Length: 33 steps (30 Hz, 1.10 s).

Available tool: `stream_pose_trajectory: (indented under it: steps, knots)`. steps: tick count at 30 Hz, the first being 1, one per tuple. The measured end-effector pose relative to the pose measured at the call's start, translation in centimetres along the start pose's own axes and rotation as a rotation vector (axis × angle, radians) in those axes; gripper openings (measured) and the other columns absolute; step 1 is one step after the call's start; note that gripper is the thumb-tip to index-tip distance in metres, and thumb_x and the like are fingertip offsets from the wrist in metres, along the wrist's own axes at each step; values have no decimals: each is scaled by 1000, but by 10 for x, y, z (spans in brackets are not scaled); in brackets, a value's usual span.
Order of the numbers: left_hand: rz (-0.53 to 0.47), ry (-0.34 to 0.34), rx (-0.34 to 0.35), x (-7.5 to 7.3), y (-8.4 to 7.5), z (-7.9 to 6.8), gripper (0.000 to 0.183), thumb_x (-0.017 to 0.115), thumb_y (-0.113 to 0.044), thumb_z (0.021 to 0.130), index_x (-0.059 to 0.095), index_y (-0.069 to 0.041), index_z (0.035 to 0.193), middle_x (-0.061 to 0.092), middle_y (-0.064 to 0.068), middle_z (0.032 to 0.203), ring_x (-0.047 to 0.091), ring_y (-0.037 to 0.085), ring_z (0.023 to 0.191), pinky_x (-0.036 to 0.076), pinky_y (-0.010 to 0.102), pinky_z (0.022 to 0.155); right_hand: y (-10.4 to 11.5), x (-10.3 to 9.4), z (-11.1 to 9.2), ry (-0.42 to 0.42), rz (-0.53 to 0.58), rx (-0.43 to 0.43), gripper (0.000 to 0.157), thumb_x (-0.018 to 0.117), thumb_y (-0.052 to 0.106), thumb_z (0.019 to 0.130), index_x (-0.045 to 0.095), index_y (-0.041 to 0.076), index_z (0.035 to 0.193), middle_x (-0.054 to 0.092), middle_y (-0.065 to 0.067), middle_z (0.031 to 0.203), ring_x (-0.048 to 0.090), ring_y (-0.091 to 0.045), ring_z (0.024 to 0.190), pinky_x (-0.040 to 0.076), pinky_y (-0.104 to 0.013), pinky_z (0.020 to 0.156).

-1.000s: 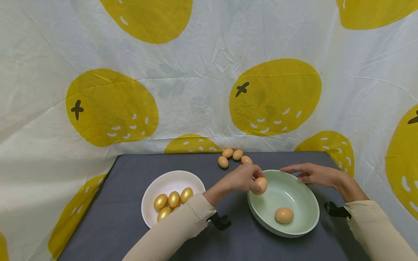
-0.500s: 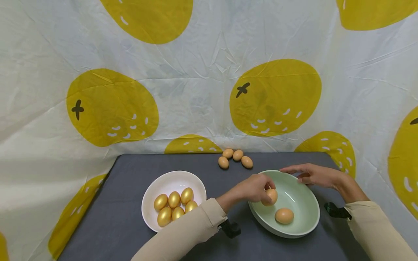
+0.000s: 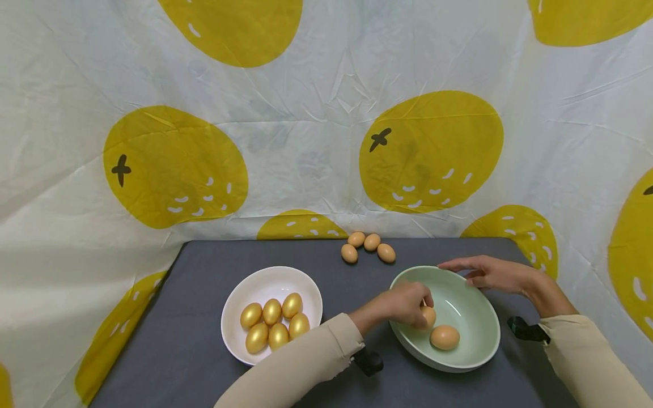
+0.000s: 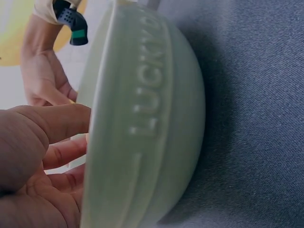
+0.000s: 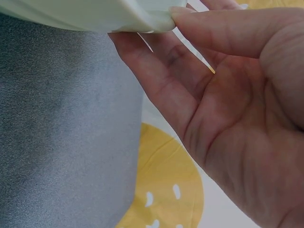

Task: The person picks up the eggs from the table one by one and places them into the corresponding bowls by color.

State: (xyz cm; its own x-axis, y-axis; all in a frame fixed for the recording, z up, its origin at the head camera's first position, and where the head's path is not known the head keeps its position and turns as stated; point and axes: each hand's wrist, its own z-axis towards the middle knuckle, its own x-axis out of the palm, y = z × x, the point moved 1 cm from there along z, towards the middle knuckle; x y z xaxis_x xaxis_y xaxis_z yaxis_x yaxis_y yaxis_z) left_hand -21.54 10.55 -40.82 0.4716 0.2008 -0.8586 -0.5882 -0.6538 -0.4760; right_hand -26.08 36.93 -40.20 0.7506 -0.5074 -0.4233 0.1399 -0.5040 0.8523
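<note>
My left hand reaches over the near left side of a pale green bowl and holds a brown egg low inside it. A second brown egg lies on the bowl's floor, right beside the held one. In the left wrist view the bowl's outer wall, with raised lettering, hides the fingertips and most of the held egg. My right hand is at the far right rim. Its thumb and fingers pinch the bowl's edge in the right wrist view.
On the left stands a white bowl holding several golden eggs, partly behind my left sleeve. Several more brown eggs lie at the back of the grey-covered table. Behind hangs a fruit-print curtain.
My left hand has carried its egg rightward over the rim and down into the green bowl, close to the egg inside. The right hand has stayed at the rim.
</note>
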Motion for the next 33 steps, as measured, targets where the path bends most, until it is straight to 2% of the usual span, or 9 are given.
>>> stream_pose_trajectory:
  steps: [6, 12, 15, 17, 20, 22, 24, 27, 33]
  knots:
    - [56, 30, 1, 7, -3, 2, 31, 82, -16, 79, 72, -13, 109, 63, -11, 90, 54, 1, 75, 40, 9, 65, 1, 0, 0, -4, 8, 11, 55, 53, 4, 103, 40, 8, 156, 35, -29, 157, 53, 5, 124, 56, -32, 92]
    - [126, 70, -36, 12, -8, 4, 28, 80, -19, 80, 71, -17, 107, 60, -13, 87, 53, 2, 75, 39, 10, 64, 1, 1, 0, 3, 15, -2, 55, 52, 3, 103, 39, 7, 156, 35, -29, 157, 53, 4, 126, 56, -34, 93]
    - [161, 81, -40, 16, -11, 5, 14, 79, -18, 81, 65, -18, 84, 49, -13, 71, 43, 1, 62, 34, 12, 56, 0, 1, 0, 8, 16, -9, 55, 52, 3, 103, 38, 6, 156, 34, -30, 157, 52, 5, 126, 56, -34, 93]
    - [177, 77, -32, 18, -12, 4, 27, 78, -16, 80, 53, -18, 69, 38, -11, 60, 32, 3, 53, 29, 15, 49, 0, 1, 0, 10, 17, -10, 55, 52, 3, 103, 38, 6, 156, 34, -30, 157, 52, 6, 126, 56, -34, 93]
    - [188, 71, -28, 20, -12, 3, 40, 78, -15, 79, 42, -17, 63, 28, -8, 56, 23, 5, 48, 24, 18, 44, 0, 2, 0, 12, 22, -11, 55, 51, 3, 104, 38, 6, 157, 33, -30, 158, 52, 4, 127, 56, -34, 93]
    - [186, 55, -35, 19, -11, 1, 28, 79, -17, 79, 52, -17, 69, 39, -11, 60, 32, 3, 53, 29, 16, 48, 1, 2, 1, 12, 20, -9, 55, 51, 3, 104, 38, 6, 157, 34, -30, 158, 51, 5, 127, 56, -34, 93]
    - [164, 55, -51, 15, -10, 0, 18, 80, -21, 80, 63, -18, 85, 52, -12, 73, 43, 2, 64, 35, 14, 57, 1, 1, 1, 11, 19, -6, 55, 51, 3, 103, 38, 6, 157, 34, -29, 158, 52, 3, 128, 56, -35, 93]
    - [107, 40, -26, 8, -6, -2, 32, 80, -23, 83, 69, -15, 112, 66, -10, 99, 55, 1, 83, 42, 11, 70, 1, 1, 0, 9, 15, 0, 55, 52, 3, 103, 38, 7, 156, 34, -29, 158, 53, -3, 128, 56, -36, 92]
    - [28, -43, 79, -12, 9, -4, 35, 76, -18, 90, 69, -10, 124, 71, 0, 110, 62, 1, 90, 45, 10, 73, 1, 0, 0, 12, 9, -1, 55, 51, 4, 104, 37, 7, 157, 36, -29, 157, 58, -14, 127, 57, -37, 90]
